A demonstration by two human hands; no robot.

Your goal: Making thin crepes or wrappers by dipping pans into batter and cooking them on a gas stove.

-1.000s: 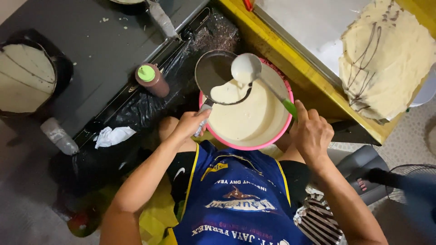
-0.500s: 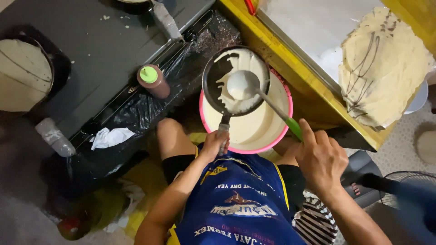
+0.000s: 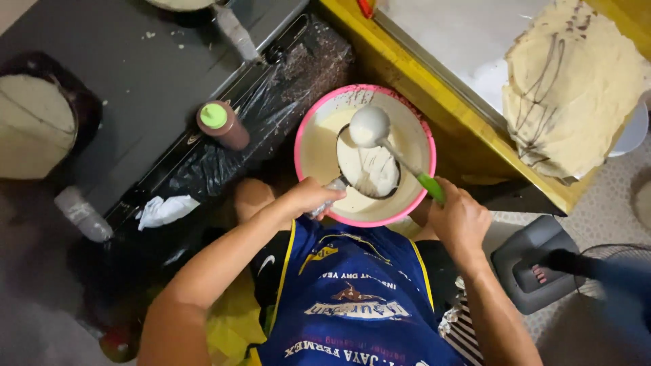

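**Batter bowl, pan and ladle: handling notes**

Left hand (image 3: pixel 308 198), lower centre: closed round the wrapped handle of a small dark round pan (image 3: pixel 368 163), held tipped inside the bowl.
Right hand (image 3: pixel 460 218), right of centre: clasped on the green handle of a long white-coated ladle (image 3: pixel 369 126); likely slippery, so hold it well up the handle.
Round pink plastic bowl (image 3: pixel 317 112), frame centre: holds pale runny batter, probably heavy and sloshing.
Brown squeeze bottle with green cap (image 3: pixel 221 125), upper left.
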